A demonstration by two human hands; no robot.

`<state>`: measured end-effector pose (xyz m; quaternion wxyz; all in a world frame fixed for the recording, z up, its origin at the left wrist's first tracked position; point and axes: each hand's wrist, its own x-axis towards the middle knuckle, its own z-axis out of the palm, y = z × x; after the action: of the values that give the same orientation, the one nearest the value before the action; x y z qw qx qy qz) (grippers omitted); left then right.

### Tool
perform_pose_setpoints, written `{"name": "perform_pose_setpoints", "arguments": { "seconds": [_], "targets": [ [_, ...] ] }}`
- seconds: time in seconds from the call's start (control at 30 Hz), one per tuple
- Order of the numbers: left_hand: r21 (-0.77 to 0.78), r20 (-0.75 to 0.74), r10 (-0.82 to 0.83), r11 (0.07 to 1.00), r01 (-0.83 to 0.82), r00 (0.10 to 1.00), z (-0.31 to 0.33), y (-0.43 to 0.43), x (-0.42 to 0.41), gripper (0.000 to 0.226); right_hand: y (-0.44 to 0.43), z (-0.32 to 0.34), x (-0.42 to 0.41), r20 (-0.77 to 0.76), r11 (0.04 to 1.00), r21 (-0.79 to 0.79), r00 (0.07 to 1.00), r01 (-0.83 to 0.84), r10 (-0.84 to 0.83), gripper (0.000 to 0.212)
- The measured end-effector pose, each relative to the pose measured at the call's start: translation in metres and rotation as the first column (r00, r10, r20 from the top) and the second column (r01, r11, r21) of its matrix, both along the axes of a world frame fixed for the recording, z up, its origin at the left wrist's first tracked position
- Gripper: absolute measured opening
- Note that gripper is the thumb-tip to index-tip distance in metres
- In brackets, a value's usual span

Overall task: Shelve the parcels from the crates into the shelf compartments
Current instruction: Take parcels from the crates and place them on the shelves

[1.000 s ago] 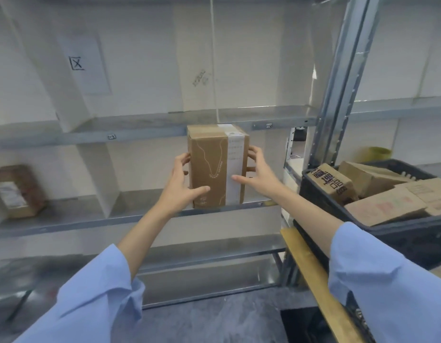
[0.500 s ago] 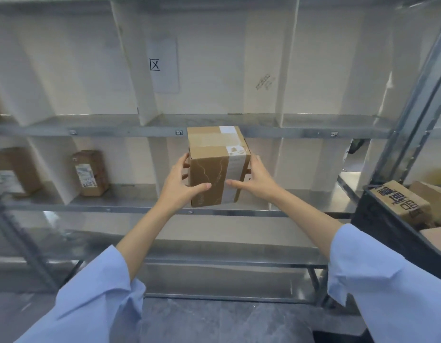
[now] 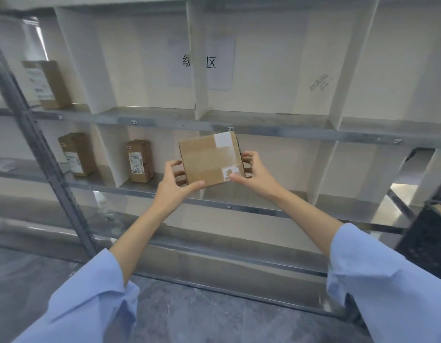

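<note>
A brown cardboard parcel [image 3: 210,160] with white labels is held in the air in front of the middle row of the metal shelf [image 3: 264,133]. My left hand [image 3: 176,181] grips its lower left side, thumb across the front. My right hand [image 3: 252,170] grips its right side, thumb at the lower right corner. The parcel is tilted so a broad taped face points at me. It hangs before an open compartment [image 3: 264,174] bounded by white dividers.
Three parcels stand in compartments at the left: a parcel on the upper row [image 3: 47,84] and two on the middle row [image 3: 77,154], [image 3: 139,160]. A black crate [image 3: 427,236] shows at the right edge. A grey upright post [image 3: 38,149] crosses the left side.
The view has swung left, so the crate has slid almost out of sight. The parcel was tipped from upright to show its broad face. Both hands kept their grip.
</note>
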<state>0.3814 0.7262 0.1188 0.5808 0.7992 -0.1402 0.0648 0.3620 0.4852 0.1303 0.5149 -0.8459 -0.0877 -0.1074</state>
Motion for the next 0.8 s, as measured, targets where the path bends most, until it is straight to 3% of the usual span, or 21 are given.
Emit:
{"name": "perform_pose_setpoints", "arguments": {
  "seconds": [0.1, 0.17, 0.33, 0.8],
  "targets": [
    [0.021, 0.011, 0.020, 1.000, -0.020, 1.000, -0.005, 0.021, -0.003, 0.094, 0.024, -0.006, 0.005, 0.024, 0.993, -0.116, 0.999, -0.034, 0.037, 0.091],
    [0.011, 0.015, 0.026, 1.000, -0.026, 1.000, -0.008, 0.035, -0.004, 0.094, 0.040, -0.011, 0.010, 0.030, 0.977, -0.212, 0.999, -0.035, 0.043, 0.092],
    [0.050, 0.038, 0.079, 0.995, -0.080, 0.996, -0.012, 0.065, -0.005, 0.086, 0.068, -0.023, 0.016, 0.077, 0.982, -0.190, 0.997, -0.010, 0.025, 0.097],
    [-0.020, 0.061, 0.064, 0.998, -0.063, 0.996, -0.020, 0.119, -0.006, 0.068, 0.117, -0.021, 0.019, 0.061, 0.984, -0.170, 0.996, -0.053, 0.064, 0.077]
  ]
}}
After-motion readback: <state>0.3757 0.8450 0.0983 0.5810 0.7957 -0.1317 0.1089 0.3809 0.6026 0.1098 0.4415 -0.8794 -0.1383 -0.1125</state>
